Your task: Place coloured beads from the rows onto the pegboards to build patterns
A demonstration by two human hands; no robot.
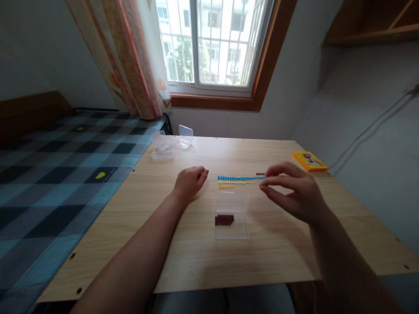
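Observation:
My left hand (193, 181) rests on the table in a loose fist, left of the rows of tiny pieces, with nothing seen in it. Over the right end of those rows, my right hand (293, 189) has thumb and fingertips brought together; anything between them is too small to make out. The rows consist of blue pieces (240, 178), pale pieces (235, 182) and yellow pieces (225, 187). A few dark pieces (259, 174) lie behind the blue row, by my right fingers. Nearer me, an opened clear plastic box (240, 233) contains a dark brown block or stack (224, 220).
Clear plastic boxes (163, 152) stand at the far left of the wooden table (193, 261), one with its lid raised (186, 133). A yellow-orange box (310, 161) lies at the right edge. Left of the table is a bed with a checked cover (108, 144).

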